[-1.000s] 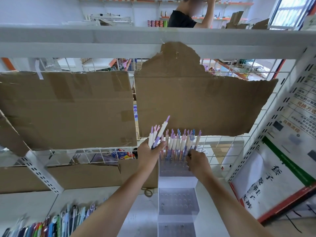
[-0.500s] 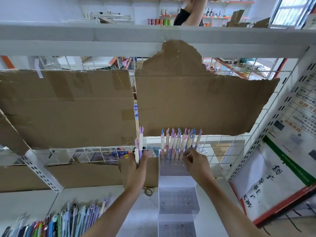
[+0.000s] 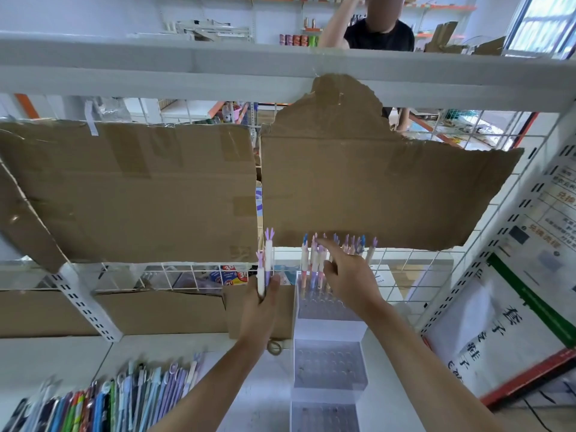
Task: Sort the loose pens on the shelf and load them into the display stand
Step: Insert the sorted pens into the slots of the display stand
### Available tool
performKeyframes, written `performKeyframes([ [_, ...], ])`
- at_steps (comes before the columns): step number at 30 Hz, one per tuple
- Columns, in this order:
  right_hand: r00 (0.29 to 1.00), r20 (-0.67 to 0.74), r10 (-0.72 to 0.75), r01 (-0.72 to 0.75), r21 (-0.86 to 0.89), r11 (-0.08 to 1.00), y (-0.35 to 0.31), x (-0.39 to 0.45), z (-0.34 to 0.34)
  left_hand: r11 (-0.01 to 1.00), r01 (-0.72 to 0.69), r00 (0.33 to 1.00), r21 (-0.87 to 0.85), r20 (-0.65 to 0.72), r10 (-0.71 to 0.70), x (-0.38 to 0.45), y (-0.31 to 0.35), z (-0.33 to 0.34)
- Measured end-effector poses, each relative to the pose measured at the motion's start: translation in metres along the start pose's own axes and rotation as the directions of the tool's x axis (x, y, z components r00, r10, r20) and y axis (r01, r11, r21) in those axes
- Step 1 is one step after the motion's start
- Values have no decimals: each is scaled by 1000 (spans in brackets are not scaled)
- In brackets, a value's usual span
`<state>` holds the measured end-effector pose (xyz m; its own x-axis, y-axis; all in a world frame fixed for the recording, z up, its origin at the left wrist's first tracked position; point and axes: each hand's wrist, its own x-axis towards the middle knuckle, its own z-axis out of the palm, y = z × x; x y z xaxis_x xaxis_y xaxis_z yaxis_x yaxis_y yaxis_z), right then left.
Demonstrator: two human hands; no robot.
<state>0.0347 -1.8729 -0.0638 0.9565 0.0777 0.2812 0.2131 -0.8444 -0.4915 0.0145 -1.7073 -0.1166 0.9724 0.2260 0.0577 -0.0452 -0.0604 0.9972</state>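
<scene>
White shelf (image 3: 174,347), left hand (image 3: 260,310) gripping 2 pens (image 3: 265,269)

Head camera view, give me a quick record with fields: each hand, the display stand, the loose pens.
left hand: grips two pens upright, left of the stand
right hand: fingers spread over the pens standing in the top tier, holding nothing
display stand: clear, tiered; top tier partly filled, lower tiers look empty
loose pens: pile on the shelf, lower left
</scene>
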Motion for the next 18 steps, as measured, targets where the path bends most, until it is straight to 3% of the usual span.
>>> performKeyframes([
  [6, 1000, -31, 4, -4, 16, 1000, -1, 0, -3, 999, -35, 998, 14, 49, 34, -5, 2, -1],
  [10, 996, -53, 77, -71, 115, 991, -5, -6, -7, 988, 54, 987, -147, 157, -31, -15, 7, -4],
  [12, 996, 24, 85, -88, 260, 962, -7, -16, -7, 964, 166, 962, -207, 250, -112, -21, 4, -3],
  [15, 958, 273, 91, -232, 544, 806, -11, -34, -1, 972, 181, 914, -150, 391, -110, -30, -4, 1],
  [18, 925, 361, 123, -329, 594, 734, -7, -45, 10, 989, 139, 865, -50, 492, -96, -40, -6, 7],
])
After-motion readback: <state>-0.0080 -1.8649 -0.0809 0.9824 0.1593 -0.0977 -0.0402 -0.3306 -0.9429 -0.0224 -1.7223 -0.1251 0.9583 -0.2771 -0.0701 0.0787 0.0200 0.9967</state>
